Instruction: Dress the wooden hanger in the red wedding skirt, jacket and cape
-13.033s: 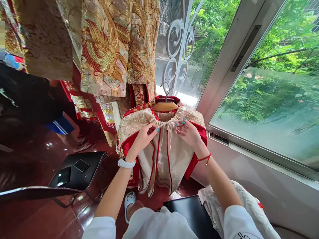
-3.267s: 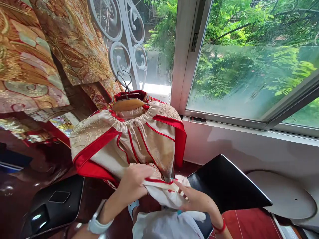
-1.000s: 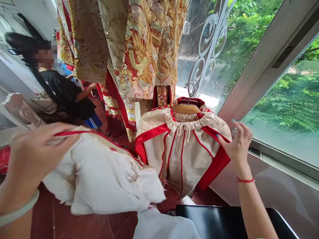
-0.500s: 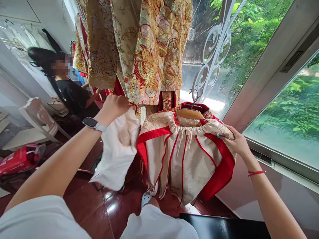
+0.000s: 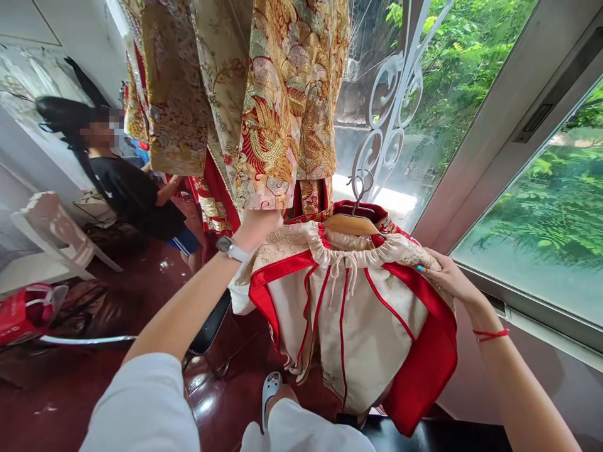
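Hanging from a wooden hanger [image 5: 351, 224] at the middle of the view, a cream and red garment [image 5: 358, 314] is held at both shoulders. At 10 o'clock of it, the left hand [image 5: 258, 227] reaches behind its shoulder, its fingers hidden, so their state cannot be told. At 3 o'clock, the right hand [image 5: 447, 282] grips the other shoulder, fingers [image 5: 426, 269] curled on the cloth. Gold embroidered robes [image 5: 245, 107] hang at 12 o'clock, and another person [image 5: 127, 188] sits at 9 o'clock.
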Demonstrator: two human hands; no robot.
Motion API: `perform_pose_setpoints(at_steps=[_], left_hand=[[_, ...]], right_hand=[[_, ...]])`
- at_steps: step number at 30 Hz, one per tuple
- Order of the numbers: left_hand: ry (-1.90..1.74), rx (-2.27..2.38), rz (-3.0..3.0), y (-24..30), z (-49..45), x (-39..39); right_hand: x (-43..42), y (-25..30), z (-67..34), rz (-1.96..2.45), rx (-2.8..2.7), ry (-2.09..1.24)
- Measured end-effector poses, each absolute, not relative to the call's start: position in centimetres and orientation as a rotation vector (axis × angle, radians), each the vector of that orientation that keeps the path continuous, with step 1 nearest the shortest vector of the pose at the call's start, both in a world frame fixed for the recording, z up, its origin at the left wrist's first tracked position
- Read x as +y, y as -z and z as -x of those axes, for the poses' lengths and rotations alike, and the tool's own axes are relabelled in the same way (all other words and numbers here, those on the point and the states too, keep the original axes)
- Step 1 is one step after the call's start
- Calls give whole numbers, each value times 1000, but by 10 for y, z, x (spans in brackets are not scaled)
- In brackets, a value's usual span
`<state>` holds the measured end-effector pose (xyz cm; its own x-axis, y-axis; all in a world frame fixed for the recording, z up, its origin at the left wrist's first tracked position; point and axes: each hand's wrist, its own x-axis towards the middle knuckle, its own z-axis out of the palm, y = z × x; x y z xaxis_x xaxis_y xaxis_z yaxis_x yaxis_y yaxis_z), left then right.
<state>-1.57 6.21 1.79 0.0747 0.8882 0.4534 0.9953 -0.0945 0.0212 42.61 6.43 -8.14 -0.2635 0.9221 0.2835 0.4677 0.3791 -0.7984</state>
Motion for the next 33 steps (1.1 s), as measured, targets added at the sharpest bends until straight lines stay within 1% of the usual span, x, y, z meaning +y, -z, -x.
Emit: perform_pose_setpoints(at_steps=[2,5,9,15,19,23,33], left_hand=[[404,-1915,2029,-15,-15,50],[271,-2090,1928,-10,-54,31],[301,-2257,1766,2,-81,12],[387,-2150,1827,24,-83,-1],[429,-2257,1737,30,-91,0],[452,-2369,1726,29,-98,2],[337,-2255,1776,19,-73,-13]], right_hand=[[61,91,-424,1194,-1865,-714],[59,103,-424,1191,-1823,-670],[69,110,-426,1185,-1809,-677],[84,116,-424,1149,-1740,-687],[93,119,-423,1152,-1683,-723],[101,120,-423,1165,-1634,-758],[97,120,-422,1168,-1622,-735]])
